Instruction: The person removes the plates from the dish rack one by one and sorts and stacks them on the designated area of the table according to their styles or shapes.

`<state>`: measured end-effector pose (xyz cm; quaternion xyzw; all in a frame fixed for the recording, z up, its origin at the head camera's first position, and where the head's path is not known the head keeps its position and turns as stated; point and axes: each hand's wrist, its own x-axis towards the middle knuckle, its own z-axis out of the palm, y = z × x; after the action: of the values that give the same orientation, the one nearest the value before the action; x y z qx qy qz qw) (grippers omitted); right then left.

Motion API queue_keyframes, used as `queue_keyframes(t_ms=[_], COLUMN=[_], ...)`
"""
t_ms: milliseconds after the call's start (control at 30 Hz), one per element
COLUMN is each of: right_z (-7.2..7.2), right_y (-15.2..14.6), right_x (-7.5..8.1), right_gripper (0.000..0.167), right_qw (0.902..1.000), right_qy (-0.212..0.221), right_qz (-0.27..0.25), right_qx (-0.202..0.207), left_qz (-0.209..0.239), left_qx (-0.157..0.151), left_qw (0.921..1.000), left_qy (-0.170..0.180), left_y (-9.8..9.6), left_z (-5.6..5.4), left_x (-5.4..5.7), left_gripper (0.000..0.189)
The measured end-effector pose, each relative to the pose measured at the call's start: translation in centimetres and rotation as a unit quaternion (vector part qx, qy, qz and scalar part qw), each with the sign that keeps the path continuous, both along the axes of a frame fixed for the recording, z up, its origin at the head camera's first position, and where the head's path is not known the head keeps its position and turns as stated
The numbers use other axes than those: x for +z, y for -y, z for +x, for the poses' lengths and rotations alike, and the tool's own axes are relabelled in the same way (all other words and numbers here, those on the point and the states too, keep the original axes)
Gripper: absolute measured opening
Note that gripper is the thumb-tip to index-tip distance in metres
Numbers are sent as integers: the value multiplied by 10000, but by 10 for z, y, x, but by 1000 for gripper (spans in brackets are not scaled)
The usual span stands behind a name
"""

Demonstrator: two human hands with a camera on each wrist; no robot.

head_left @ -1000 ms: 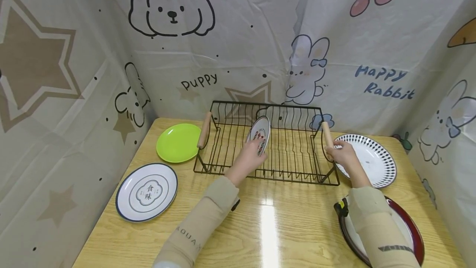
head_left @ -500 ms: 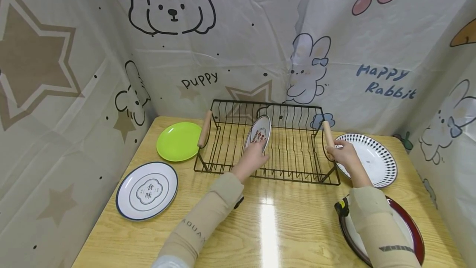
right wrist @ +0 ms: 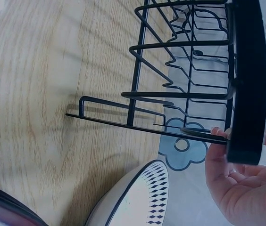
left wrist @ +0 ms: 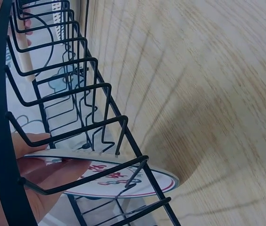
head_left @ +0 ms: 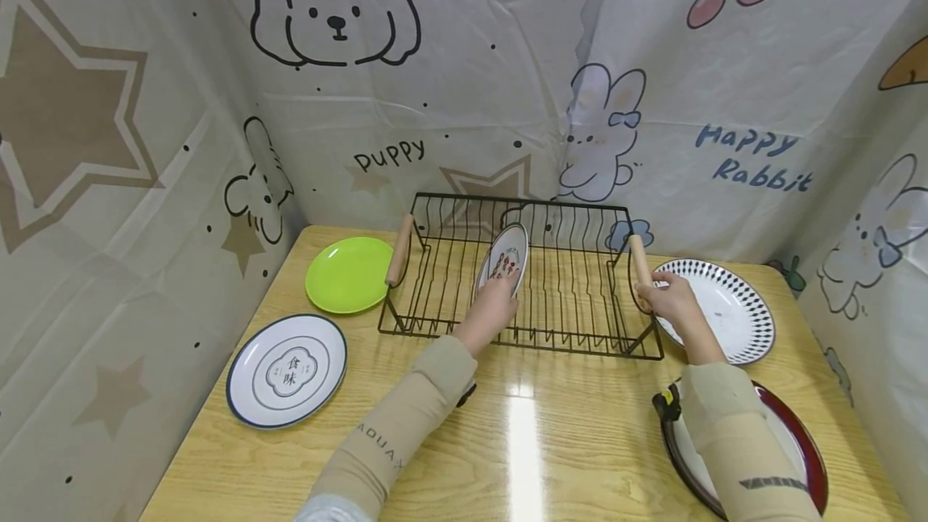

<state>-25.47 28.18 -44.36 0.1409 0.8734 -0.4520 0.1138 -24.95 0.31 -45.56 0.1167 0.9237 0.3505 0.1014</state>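
Note:
A black wire dish rack [head_left: 565,337] with wooden handles stands on the table against the curtain. My left hand [head_left: 490,312] pinches a small white plate [head_left: 513,244] with red figures, which stands tilted on edge between the rack's wires. The left wrist view shows the thumb and fingers on either side of the plate [left wrist: 123,181], its lower rim down among the wires. My right hand [head_left: 670,298] grips the rack's right wooden handle [head_left: 640,260]. In the right wrist view that hand's fingers [right wrist: 218,165] curl at the rack's end, partly behind a dark band.
A green plate [head_left: 348,276] and a white blue-rimmed plate [head_left: 254,361] lie left of the rack. On the right are a diamond-patterned plate [head_left: 732,312] and, partly under the right sleeve, a dark-red-rimmed plate [head_left: 801,441]. Printed curtains [head_left: 478,87] enclose the table.
My left hand has shifted slightly right along the small plate, which leans nearly as before. The right hand stays on the handle.

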Motion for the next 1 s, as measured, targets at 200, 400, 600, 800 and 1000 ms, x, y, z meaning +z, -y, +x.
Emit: queue_keyframes(t_ms=[200,400,600,800,1000], right_z=[-1,0,-1,-1,-1], right_y=[0,0,-1,-1,-1], right_x=[-1,0,-1,-1,-1], right_gripper=[59,59,60,60,58], right_qw=[10000,10000,10000,10000,10000], right_qy=[2,-3,24,38,4], right_qz=[-7,-14,-10,-27,28], right_qx=[22,5,-23,-30,-48], left_qz=[134,480,1153,1988,2172], left_qx=[-158,-123,151,682,728], left_qw=[9998,9986,9928,9776,9726], left_qy=[-76,-174,-273,-104,-402], left_y=[4,10,20,30,39], left_z=[0,1,0,-1,-1], left_x=[0,2,-1,-2,1], left_gripper=[51,43,21,19,27])
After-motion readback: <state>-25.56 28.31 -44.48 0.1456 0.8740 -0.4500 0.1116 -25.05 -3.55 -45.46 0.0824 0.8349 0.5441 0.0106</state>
